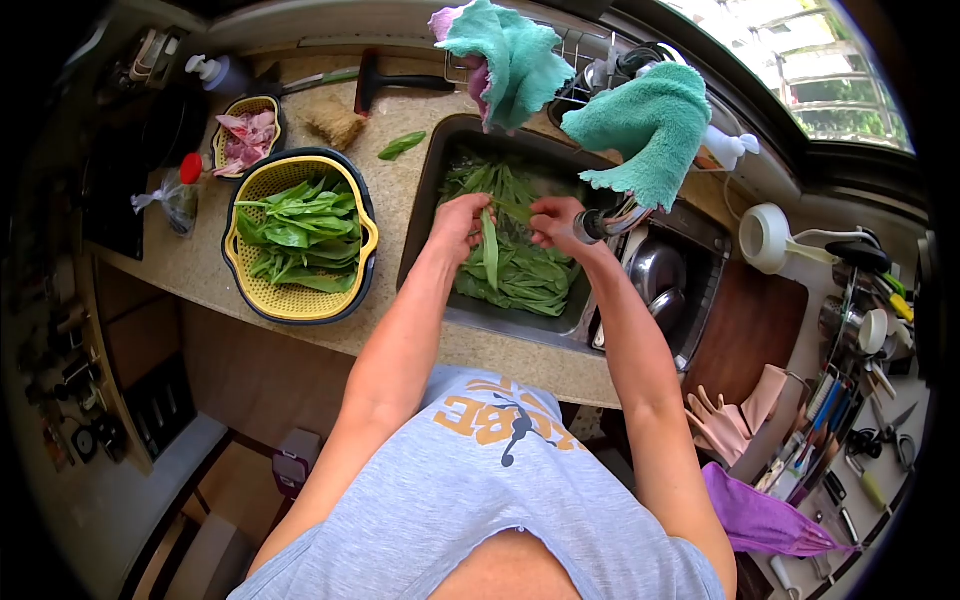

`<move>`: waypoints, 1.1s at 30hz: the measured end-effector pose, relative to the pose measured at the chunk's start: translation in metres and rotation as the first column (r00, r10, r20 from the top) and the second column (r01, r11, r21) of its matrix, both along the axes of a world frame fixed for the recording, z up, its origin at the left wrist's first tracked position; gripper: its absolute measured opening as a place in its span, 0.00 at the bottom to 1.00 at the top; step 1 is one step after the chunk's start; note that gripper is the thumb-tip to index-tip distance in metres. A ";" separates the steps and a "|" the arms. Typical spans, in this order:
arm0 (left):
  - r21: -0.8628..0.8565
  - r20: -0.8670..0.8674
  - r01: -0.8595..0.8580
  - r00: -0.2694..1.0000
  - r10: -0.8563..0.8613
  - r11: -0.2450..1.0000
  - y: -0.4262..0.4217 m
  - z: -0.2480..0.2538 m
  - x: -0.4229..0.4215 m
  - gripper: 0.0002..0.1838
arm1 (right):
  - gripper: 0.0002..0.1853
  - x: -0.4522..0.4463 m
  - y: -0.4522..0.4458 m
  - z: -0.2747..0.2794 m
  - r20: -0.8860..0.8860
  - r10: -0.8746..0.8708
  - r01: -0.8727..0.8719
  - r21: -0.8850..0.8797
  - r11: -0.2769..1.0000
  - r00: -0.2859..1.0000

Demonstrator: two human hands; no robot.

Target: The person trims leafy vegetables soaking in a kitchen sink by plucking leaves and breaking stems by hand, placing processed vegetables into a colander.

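Observation:
Over the dark sink point(425, 215), my left hand point(462, 222) is closed, pinching a long green leaf point(490, 250) that hangs down from the fingers. My right hand point(556, 221) is closed too, its fingers on a leafy green piece point(515, 211) stretched between the two hands; I cannot tell whether both pieces belong to one stalk. Below them, a heap of leafy greens point(520, 290) fills the sink basin. To the left, a yellow and dark colander point(287, 293) on the counter holds more leafy greens point(305, 230).
A small basket point(272, 104) of raw meat point(245, 140) sits at the back left, near a scraper-like tool point(400, 82) and a loose leaf point(402, 146). The faucet point(600, 225) stands close to my right hand. Teal cloths point(650, 125) hang overhead. Metal lids or pots point(655, 270) lie at right.

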State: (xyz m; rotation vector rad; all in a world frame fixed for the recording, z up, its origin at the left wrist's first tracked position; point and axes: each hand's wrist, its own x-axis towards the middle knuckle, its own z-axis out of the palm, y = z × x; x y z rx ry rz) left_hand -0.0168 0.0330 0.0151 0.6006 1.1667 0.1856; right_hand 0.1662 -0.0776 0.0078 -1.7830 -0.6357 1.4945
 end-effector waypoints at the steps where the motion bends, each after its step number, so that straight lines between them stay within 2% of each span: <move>1: -0.020 0.001 -0.034 0.999 0.034 0.999 0.002 -0.003 -0.003 0.08 | 0.16 0.002 -0.003 -0.001 -0.017 -0.053 0.053 -0.019 0.998 0.998; 2: -0.040 0.001 -0.068 0.998 0.068 0.997 0.003 -0.006 -0.004 0.08 | 0.16 0.005 -0.007 -0.007 -0.017 -0.053 0.053 -0.018 0.998 0.998; 3: -0.065 0.082 -0.146 0.985 0.151 0.987 0.002 -0.027 -0.006 0.07 | 0.14 0.008 -0.014 -0.019 0.027 -0.063 0.061 0.055 0.997 0.998; 4: -0.064 0.082 -0.146 0.985 0.151 0.987 0.002 -0.025 -0.006 0.07 | 0.13 0.010 -0.021 -0.031 0.070 -0.077 0.067 0.128 0.990 0.995; 5: -0.059 0.062 -0.150 0.986 0.153 0.987 0.001 -0.024 -0.006 0.07 | 0.13 0.011 -0.026 -0.044 0.069 -0.078 0.068 0.128 0.989 0.995; 6: -0.055 0.043 -0.152 0.987 0.155 0.987 0.000 -0.021 -0.005 0.08 | 0.13 0.009 -0.028 -0.049 0.333 -0.023 -0.048 0.204 0.978 0.943; 7: -0.055 0.043 -0.152 0.987 0.154 0.987 -0.002 -0.018 -0.004 0.08 | 0.12 0.010 -0.030 -0.053 0.576 0.007 -0.179 0.244 0.953 0.818; 8: -0.040 0.056 -0.166 0.984 0.168 0.985 -0.005 -0.014 -0.001 0.09 | 0.12 0.007 -0.030 -0.059 0.576 0.008 -0.181 0.244 0.953 0.818; 10: -0.030 0.067 -0.180 0.981 0.182 0.983 -0.013 -0.018 0.005 0.10 | 0.10 -0.018 -0.019 -0.037 0.628 -0.107 -0.124 0.313 0.942 0.771; 11: -0.027 0.070 -0.177 0.981 0.179 0.984 -0.016 -0.029 0.010 0.11 | 0.13 -0.031 -0.005 0.007 0.441 0.016 -0.118 0.207 0.971 0.897; 14: -0.007 0.003 -0.140 0.990 0.141 0.990 -0.026 -0.032 0.023 0.13 | 0.14 -0.047 0.004 0.017 0.387 -0.034 -0.056 0.219 0.974 0.921; 15: -0.026 0.056 -0.186 0.981 0.187 0.982 -0.031 -0.032 0.027 0.13 | 0.14 -0.047 0.004 0.017 0.419 -0.034 -0.030 0.145 0.989 0.907; 16: -0.047 0.107 -0.231 0.966 0.235 0.972 -0.034 -0.031 0.027 0.12 | 0.14 -0.045 0.001 0.011 0.418 -0.033 -0.031 0.146 0.989 0.908; 18: 0.005 0.098 -0.194 0.976 0.192 0.981 -0.035 -0.026 0.025 0.14 | 0.12 -0.034 -0.005 -0.002 0.127 -0.107 0.086 0.165 0.983 0.986; 20: 0.136 0.016 -0.100 0.995 0.099 0.986 -0.036 -0.016 0.027 0.15 | 0.12 -0.023 -0.011 -0.010 0.060 -0.084 0.076 0.116 0.990 0.995; 21: 0.134 0.017 -0.099 0.995 0.098 0.986 -0.037 -0.018 0.027 0.15 | 0.11 -0.021 -0.011 -0.008 -0.008 -0.063 0.063 0.070 0.996 0.998; 22: 0.121 0.032 -0.085 0.996 0.082 0.989 -0.038 -0.020 0.027 0.14 | 0.11 -0.020 -0.012 -0.007 -0.006 -0.064 0.064 0.070 0.996 0.998; 24: 0.109 0.049 -0.071 0.997 0.066 0.992 -0.038 -0.020 0.028 0.14 | 0.12 -0.020 -0.015 -0.005 0.189 -0.003 -0.024 0.142 0.990 0.982; 26: 0.104 0.032 0.041 0.999 -0.044 0.994 -0.035 -0.017 0.027 0.13 | 0.13 -0.013 -0.018 -0.006 0.167 0.008 -0.030 0.133 0.991 0.986; 28: 0.108 0.017 0.066 0.998 -0.068 0.992 -0.032 -0.016 0.025 0.13 | 0.13 -0.013 -0.015 0.003 0.141 0.019 -0.037 0.126 0.991 0.990; 30: 0.111 0.004 0.096 0.995 -0.097 0.989 -0.032 -0.013 0.025 0.12 | 0.13 -0.016 -0.012 0.011 -0.018 -0.089 0.089 -0.025 0.996 0.996; 31: 0.126 -0.012 0.103 0.995 -0.102 0.987 -0.032 -0.011 0.025 0.13 | 0.13 -0.015 -0.011 0.010 -0.017 -0.089 0.089 -0.024 0.996 0.996; 33: 0.140 -0.030 0.110 0.994 -0.107 0.984 -0.033 -0.011 0.024 0.13 | 0.12 -0.015 -0.011 0.004 0.062 0.046 -0.049 0.045 0.998 0.997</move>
